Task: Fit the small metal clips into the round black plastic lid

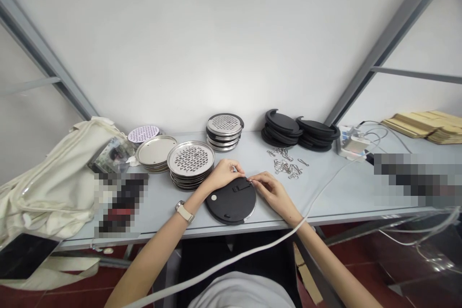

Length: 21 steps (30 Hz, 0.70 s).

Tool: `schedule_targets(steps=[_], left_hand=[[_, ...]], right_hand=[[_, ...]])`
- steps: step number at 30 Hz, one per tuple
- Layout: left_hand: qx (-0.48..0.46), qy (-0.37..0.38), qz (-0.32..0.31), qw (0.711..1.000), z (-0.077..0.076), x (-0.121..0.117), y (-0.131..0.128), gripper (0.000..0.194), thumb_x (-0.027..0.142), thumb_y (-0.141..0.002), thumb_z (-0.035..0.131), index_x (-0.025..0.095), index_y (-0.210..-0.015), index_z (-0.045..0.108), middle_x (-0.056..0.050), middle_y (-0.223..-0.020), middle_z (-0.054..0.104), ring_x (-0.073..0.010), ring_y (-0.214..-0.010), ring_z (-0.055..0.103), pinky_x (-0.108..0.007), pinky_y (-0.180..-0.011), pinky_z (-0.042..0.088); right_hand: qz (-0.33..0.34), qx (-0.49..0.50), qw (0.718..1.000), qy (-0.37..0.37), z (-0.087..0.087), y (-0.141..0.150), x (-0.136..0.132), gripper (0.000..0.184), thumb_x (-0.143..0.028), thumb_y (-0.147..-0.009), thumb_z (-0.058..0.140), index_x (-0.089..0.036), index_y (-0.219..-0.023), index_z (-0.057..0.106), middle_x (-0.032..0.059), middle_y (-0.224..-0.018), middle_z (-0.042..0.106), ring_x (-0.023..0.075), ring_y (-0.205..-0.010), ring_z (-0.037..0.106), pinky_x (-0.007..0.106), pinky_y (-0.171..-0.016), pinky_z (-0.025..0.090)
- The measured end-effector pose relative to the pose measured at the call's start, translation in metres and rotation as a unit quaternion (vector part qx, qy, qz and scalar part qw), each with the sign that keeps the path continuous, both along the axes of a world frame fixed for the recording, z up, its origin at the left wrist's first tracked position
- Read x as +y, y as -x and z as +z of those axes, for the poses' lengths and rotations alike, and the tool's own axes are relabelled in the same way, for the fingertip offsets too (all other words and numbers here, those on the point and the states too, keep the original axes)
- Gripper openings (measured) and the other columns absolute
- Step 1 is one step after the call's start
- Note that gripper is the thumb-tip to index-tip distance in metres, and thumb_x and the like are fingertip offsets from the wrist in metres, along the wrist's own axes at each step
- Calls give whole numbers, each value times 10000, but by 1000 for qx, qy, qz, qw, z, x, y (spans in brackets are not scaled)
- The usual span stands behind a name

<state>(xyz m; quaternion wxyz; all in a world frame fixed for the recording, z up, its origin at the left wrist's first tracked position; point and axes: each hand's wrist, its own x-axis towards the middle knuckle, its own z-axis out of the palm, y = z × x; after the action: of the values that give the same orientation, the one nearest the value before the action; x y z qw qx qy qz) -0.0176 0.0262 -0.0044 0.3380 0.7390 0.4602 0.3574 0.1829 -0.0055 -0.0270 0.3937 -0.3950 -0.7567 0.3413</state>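
Observation:
A round black plastic grater case (pixel 231 207), with a bright metal rim showing at its right side, lies near the front edge of the table. It bears a small light round spot and a raised latch-like part. My left hand (pixel 226 173) is closed at its upper edge, thumb and fingers curled on the rim. At the upper right edge my right hand (pixel 272 195) pinches something small beside the case; the fingers hide most of it. Small metal clips (pixel 288 167) lie in a loose pile beyond my right hand.
Stacks of metal grater discs (pixel 191 159), plain metal plates (pixel 156 150) and black round cases (pixel 283 127) stand toward the wall. A white cable (pixel 231 261) crosses in front of my right forearm. A power strip (pixel 352 144) and a cream bag (pixel 68 168) flank the work area.

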Motion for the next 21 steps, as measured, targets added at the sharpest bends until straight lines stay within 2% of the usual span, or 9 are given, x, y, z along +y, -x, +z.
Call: schedule_targets(steps=[3,7,15,21], left_hand=[[10,12,1,1000,3,-2,0,108,228,-753,632,137,-738,687,-19,-711,670,-124,-621,536,-233,-609,401],[26,3,-18,1000,7,-3,1,160,257,-803,580,143,-796,692,-24,-772,685,-140,-670,571,-240,-649,426],[39,-40,-36,998,8,-3,2,164,266,-837,569,166,-854,698,-9,-837,701,-140,-722,573,-239,-684,408],[50,-26,-53,997,11,-6,2,234,304,-885,504,159,-854,684,-6,-775,688,-137,-705,576,-238,-684,407]], right_hand=[[2,11,1000,9,-1,0,0,233,-332,-921,485,-213,-994,671,71,-967,636,209,-923,585,343,-849,446],[2,46,998,36,-4,1,1,252,-332,-901,516,-201,-1095,610,55,-928,650,189,-846,606,316,-798,475],[8,44,998,36,-2,2,2,191,-316,-891,531,-191,-928,670,59,-911,670,199,-857,616,315,-795,475],[16,29,999,25,-2,0,2,217,-301,-902,520,-228,-987,706,58,-975,671,201,-919,609,323,-841,454]])
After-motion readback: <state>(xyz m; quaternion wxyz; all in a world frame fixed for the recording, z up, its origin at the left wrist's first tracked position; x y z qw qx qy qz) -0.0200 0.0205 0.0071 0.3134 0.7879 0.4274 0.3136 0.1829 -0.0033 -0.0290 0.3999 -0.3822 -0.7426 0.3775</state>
